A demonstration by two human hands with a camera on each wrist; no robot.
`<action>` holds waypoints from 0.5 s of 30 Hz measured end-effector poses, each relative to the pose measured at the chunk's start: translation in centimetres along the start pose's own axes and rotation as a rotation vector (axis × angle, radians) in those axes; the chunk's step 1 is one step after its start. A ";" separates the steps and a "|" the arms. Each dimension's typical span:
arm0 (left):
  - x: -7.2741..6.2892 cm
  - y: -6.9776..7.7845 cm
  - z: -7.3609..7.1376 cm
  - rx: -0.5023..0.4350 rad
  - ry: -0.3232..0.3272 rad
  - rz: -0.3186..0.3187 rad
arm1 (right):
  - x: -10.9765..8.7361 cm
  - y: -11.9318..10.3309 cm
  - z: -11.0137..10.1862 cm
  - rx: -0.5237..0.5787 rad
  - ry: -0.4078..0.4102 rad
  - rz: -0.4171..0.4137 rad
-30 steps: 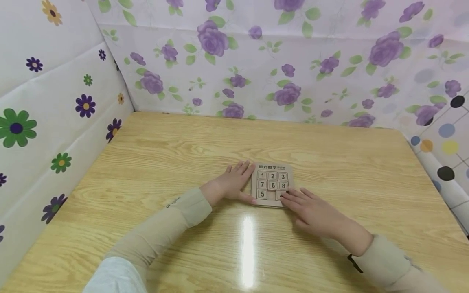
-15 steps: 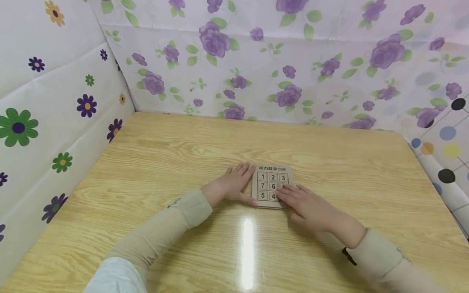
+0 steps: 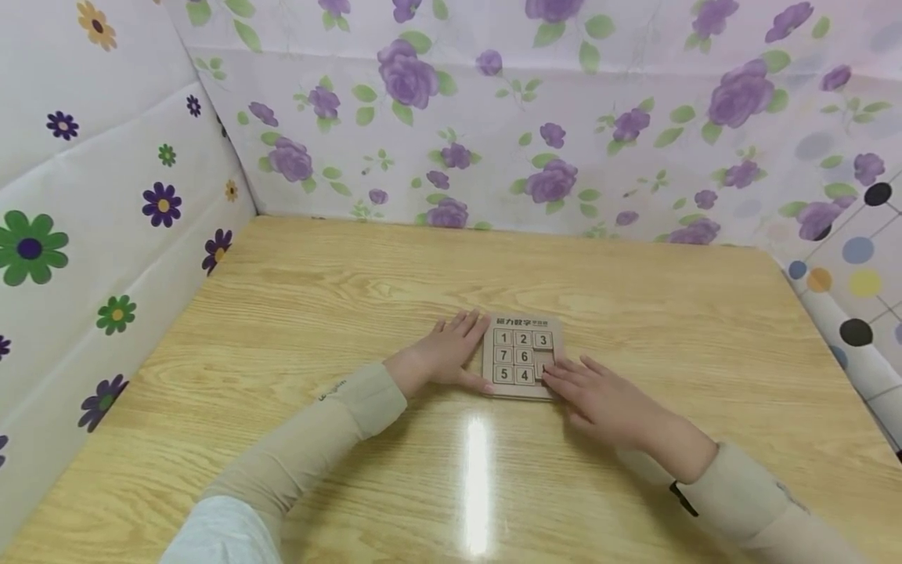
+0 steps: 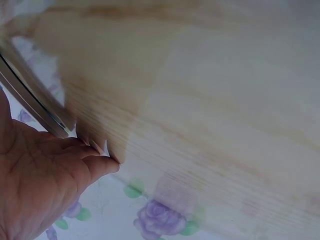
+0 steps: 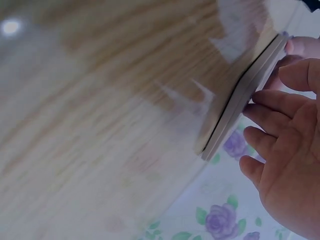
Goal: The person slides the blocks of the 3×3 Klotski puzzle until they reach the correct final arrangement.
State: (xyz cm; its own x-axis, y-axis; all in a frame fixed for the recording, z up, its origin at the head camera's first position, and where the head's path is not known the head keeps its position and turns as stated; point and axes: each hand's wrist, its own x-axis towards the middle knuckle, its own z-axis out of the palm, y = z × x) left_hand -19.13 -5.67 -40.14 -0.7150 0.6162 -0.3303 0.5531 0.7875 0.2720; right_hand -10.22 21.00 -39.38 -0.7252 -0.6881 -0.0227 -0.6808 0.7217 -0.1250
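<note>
A flat wooden number slide puzzle (image 3: 517,392) lies on the table in the head view, with printed characters along its top edge. Its rows read 1, 2, 3, then 7, 6 and a gap at the right, then 5, 4 and a tile (image 3: 541,370) mostly covered by fingertips. My left hand (image 3: 447,351) rests against the left side, fingers stretched along it and thumb at the near left corner. From the right, my right hand (image 3: 606,403) touches the lower right tile with its fingertips. In the right wrist view only the puzzle's thin edge (image 5: 239,100) shows beside the fingers.
The wood-grain table (image 3: 338,282) carries a bright light reflection in front of the puzzle. Flower-printed cloth (image 3: 493,125) stands behind it, with more patterned cloth (image 3: 77,180) at the left and dotted cloth at the right.
Tile 4 slid left from the lower right corner to beside 5. Tile 8 then moved down out of the middle row, leaving a gap there. My left hand stayed in place.
</note>
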 end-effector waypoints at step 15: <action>-0.1 0.1 0.1 -0.012 0.018 0.004 | 1.5 -0.3 -0.2 0.010 0.029 -0.039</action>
State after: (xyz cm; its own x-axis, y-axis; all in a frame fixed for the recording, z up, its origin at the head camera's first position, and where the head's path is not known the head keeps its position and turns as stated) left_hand -18.98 -5.67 -40.13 -0.7202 0.6190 -0.3132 0.5510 0.7847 0.2839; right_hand -11.13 19.82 -39.20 -0.7009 -0.7132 0.0113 -0.7078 0.6934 -0.1351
